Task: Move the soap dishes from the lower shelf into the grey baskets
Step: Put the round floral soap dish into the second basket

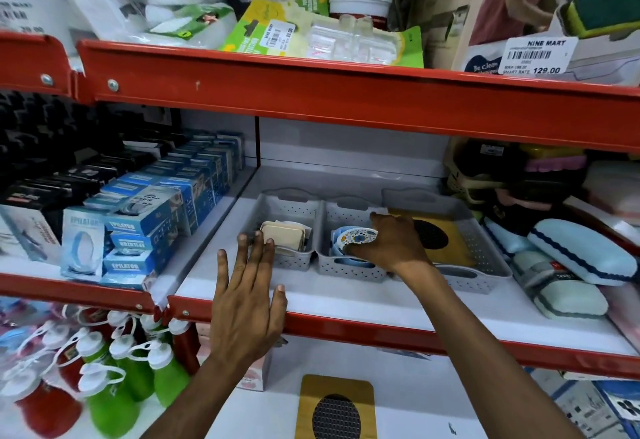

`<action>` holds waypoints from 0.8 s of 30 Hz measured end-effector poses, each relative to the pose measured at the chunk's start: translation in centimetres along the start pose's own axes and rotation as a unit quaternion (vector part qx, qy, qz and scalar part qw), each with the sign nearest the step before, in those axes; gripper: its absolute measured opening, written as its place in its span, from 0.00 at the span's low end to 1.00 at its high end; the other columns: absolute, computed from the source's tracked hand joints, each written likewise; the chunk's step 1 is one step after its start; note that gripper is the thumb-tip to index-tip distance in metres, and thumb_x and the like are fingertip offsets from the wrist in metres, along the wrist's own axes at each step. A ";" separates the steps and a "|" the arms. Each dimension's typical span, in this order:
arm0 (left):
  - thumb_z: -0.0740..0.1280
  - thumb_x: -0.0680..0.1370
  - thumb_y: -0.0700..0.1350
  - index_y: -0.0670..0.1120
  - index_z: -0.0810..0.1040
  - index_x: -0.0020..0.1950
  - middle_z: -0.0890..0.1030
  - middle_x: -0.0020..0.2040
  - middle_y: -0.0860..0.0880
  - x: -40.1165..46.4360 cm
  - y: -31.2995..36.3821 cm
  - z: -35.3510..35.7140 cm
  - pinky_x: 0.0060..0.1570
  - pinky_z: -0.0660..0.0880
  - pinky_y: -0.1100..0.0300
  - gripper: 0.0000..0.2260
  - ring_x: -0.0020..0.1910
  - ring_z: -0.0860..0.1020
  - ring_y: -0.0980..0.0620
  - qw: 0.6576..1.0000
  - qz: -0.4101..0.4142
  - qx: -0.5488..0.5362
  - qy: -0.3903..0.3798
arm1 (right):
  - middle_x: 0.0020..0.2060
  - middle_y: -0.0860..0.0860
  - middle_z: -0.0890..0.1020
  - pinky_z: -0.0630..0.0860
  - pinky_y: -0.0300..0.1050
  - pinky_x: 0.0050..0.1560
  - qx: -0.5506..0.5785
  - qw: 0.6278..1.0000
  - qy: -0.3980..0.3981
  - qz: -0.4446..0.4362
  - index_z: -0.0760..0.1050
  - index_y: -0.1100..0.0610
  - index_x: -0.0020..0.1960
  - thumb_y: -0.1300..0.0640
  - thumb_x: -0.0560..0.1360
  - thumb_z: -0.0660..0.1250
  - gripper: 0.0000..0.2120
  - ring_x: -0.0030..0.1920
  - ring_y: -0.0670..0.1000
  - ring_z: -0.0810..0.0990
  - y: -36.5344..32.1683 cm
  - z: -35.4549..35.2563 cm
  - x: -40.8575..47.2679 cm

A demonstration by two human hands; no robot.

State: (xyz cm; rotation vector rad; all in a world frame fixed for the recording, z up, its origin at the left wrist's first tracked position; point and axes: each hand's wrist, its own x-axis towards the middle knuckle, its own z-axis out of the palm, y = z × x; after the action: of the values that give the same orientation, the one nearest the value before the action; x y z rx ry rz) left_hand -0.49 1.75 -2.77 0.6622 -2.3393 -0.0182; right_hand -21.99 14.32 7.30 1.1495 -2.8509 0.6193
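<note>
Three grey baskets stand side by side on the middle shelf. The left basket (277,208) holds cream soap dishes (282,236). Inside the middle basket (346,267), my right hand (391,243) grips a round dish with a blue floral pattern (358,236) on top of blue dishes. The right basket (481,248) contains a wooden dish with a dark oval grate (431,234). My left hand (247,303) hovers open, fingers spread, over the shelf's front edge before the left basket. Another wooden soap dish with a dark oval grate (336,407) lies on the lower shelf.
Blue epilator boxes (138,227) fill the shelf to the left. Light blue cases (581,251) lie at the right. Red and green bottles (114,376) stand at lower left. A red shelf lip (346,95) overhangs above the baskets.
</note>
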 end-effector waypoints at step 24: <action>0.55 0.77 0.51 0.43 0.56 0.81 0.57 0.82 0.43 -0.1 -0.2 0.1 0.81 0.46 0.40 0.32 0.83 0.51 0.46 1.000 0.002 -0.015 0.000 | 0.78 0.46 0.63 0.34 0.71 0.74 -0.116 0.984 -0.127 -0.054 0.63 0.38 0.75 0.28 0.77 0.40 0.33 0.81 0.55 0.48 0.1 -0.1 -2.6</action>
State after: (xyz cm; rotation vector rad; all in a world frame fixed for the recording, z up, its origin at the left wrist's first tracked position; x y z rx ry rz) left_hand -0.44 1.61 -2.94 0.6435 -2.3361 -0.0519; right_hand -20.19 16.14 6.96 1.4190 -2.9318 0.1387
